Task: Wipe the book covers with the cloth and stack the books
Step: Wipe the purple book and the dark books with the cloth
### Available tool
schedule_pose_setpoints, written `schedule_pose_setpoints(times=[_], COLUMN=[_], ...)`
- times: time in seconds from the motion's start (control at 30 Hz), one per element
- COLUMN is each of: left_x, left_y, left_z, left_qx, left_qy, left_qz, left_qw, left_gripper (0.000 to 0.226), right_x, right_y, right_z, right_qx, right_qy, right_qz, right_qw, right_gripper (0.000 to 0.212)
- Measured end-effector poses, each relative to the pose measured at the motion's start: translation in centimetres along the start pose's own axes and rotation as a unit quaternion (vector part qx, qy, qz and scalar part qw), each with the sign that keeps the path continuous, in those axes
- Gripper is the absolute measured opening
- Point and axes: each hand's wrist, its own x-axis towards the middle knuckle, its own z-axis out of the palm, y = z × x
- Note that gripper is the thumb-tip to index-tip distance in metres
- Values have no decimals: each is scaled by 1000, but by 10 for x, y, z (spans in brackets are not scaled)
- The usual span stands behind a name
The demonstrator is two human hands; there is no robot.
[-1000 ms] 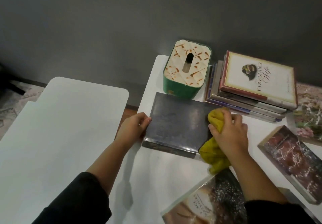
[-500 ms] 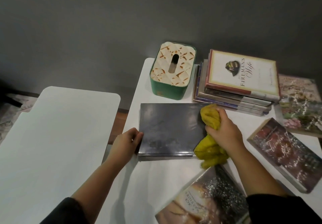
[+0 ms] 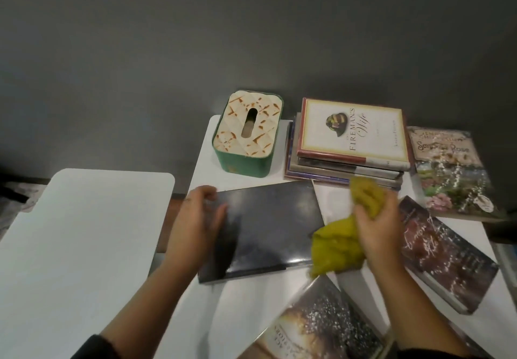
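The right hand [image 3: 377,230] is curled tight around a bunched yellow-green cloth [image 3: 340,242], which spills out below the fist and lies against the right edge of the black book [image 3: 268,227]. The left hand [image 3: 195,224] holds that book's left edge, fingers bent over the cover and thumb side along the spine; the blur makes it hard to say how firmly. The book lies flat on the white table [image 3: 251,302], turned slightly askew.

Behind it, against the grey wall, stands a stack of books [image 3: 347,163] topped by "The Fireman's Wife" [image 3: 355,132], with a green tissue box [image 3: 247,135] just to its left. Three more books lie loose: a floral-covered one [image 3: 453,171] at the far right, a dark red one [image 3: 442,249] under the right wrist, and a glittery one [image 3: 321,328] nearest the person.

The risks are likely these. The cover looks glossy, so a one-edge hold may let the book slide or swivel if it is lifted. The stack's upper books already sit offset, so a careless placement could tip it or push it into the tissue box. The trailing cloth could catch under the book, and the right forearm hangs close over the red book, which a sweep might knock toward the table's edge.
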Motion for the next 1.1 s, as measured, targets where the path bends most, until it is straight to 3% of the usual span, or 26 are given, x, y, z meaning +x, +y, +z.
schedule_pose_setpoints(times=[0.1,0.17,0.27,0.4,0.5,0.63,0.9,1.0,1.1], left_x=[12,26,48,73,85,98,110,111,111], left_y=[41,64,92,111,113,112,123,127,133], left_z=[29,55,87,110,118,123,130,129,126], left_qx=[-91,-109,-121,-183,-219,-302,-364,-363,-370], left_qy=[-84,-122,-156,-123,-141,-126,-113,-120,-135], left_qz=[-19,-45,-83,-186,-243,-293,-319,-289,-266], left_qw=[992,985,977,958,934,898,868,878,880], left_gripper=[27,29,34,52,68,100,62,41,35], right_x=[18,41,85,136,157,168,169,169,170], right_y=[-3,-1,9,24,31,43,34,32,30], right_z=[-30,-44,-53,-58,-62,-59,-48,-47,-49], right_qx=[107,145,182,183,175,145,193,206,201], right_qy=[105,120,73,-31,-111,-143,-191,-211,-215], right_qz=[58,102,145,223,256,263,279,275,272], right_qw=[987,977,970,957,944,943,921,915,916], right_gripper=[40,41,39,28,19,32,37,32,33])
